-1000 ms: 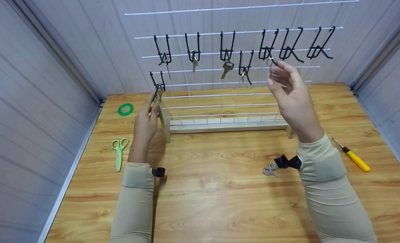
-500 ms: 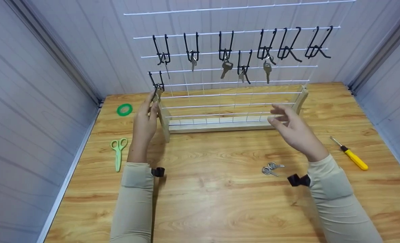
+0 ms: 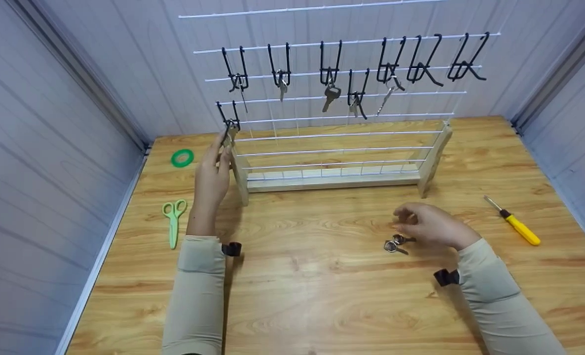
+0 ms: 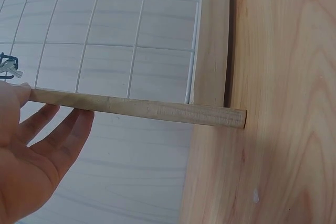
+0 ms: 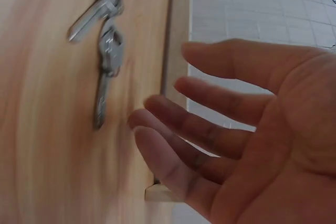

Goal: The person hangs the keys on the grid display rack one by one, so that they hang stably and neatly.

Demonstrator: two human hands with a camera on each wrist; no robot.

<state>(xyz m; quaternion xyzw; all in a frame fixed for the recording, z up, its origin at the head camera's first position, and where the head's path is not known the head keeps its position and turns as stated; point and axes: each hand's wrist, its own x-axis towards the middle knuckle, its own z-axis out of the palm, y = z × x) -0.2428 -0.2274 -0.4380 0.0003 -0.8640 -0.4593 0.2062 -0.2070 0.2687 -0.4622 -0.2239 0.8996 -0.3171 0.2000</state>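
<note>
My left hand (image 3: 211, 180) grips the left wooden upright (image 4: 142, 109) of a white wire rack (image 3: 322, 186), thumb on one side and fingers on the other. Over the table, my right hand (image 3: 433, 226) holds nothing; its fingers are loosely bent beside two silver keys (image 3: 391, 247) with rings. In the right wrist view these keys (image 5: 111, 51) lie on the wood beyond the fingertips. Black hooks (image 3: 329, 64) hang on the rack's wires. Several carry keys, among them a tilted key (image 3: 384, 102) on a right-hand hook; the two rightmost upper hooks (image 3: 420, 64) carry none.
Green scissors (image 3: 174, 222) and a green tape roll (image 3: 182, 158) lie left of the rack. A yellow-handled screwdriver (image 3: 522, 229) lies on the right. Panel walls (image 3: 51, 148) enclose the table at the back and sides.
My right hand has let go of a key, which now hangs on a hook, and has come down toward the two keys on the table. My left hand stays on the upright.
</note>
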